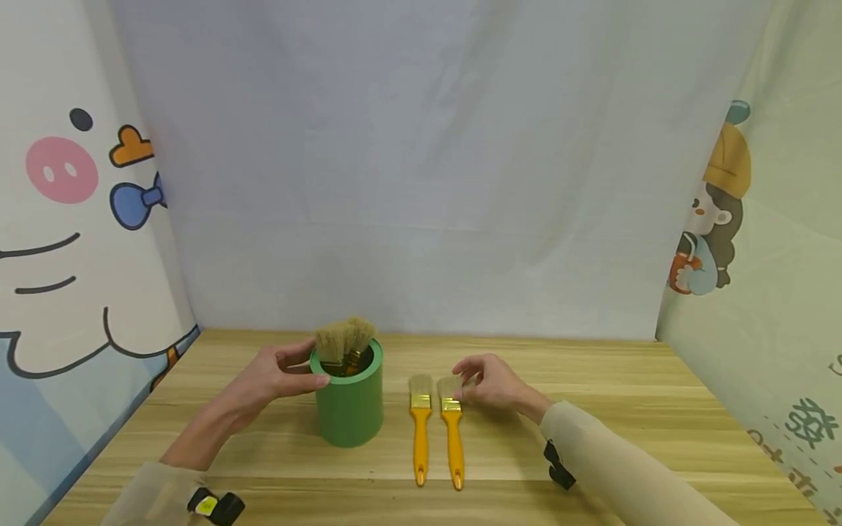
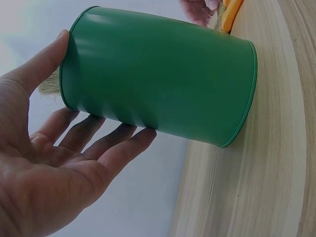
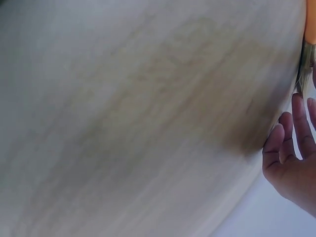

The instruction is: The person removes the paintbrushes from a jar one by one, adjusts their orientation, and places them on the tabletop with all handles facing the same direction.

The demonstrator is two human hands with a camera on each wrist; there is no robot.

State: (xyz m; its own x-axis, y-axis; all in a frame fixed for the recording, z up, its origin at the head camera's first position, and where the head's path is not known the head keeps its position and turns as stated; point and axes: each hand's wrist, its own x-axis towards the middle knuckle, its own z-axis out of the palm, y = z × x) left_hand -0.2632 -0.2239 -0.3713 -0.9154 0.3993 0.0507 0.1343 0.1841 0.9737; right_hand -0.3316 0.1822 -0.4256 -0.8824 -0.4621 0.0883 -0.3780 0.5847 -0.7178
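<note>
In the head view a green cylindrical pot [image 1: 350, 413] stands upright, brushes with pale bristles [image 1: 342, 337] sticking up out of it. My left hand [image 1: 276, 376] holds it from the left. The left wrist view shows the thumb at the rim and the other fingers along the side of the pot [image 2: 158, 74]. To its right lie two paintbrushes with yellow-orange handles, the left paintbrush [image 1: 421, 438] and the right paintbrush [image 1: 453, 438]. My right hand [image 1: 493, 383] is at the right paintbrush's bristle end, its fingers loosely bent with fingertips right by the bristles.
Everything stands on a wood-grain table [image 1: 592, 380]. A pale curtain [image 1: 421, 183] hangs along its back edge. Printed cloths, with a cartoon animal [image 1: 62, 172] on the left and a cartoon figure [image 1: 707, 241] on the right, flank it.
</note>
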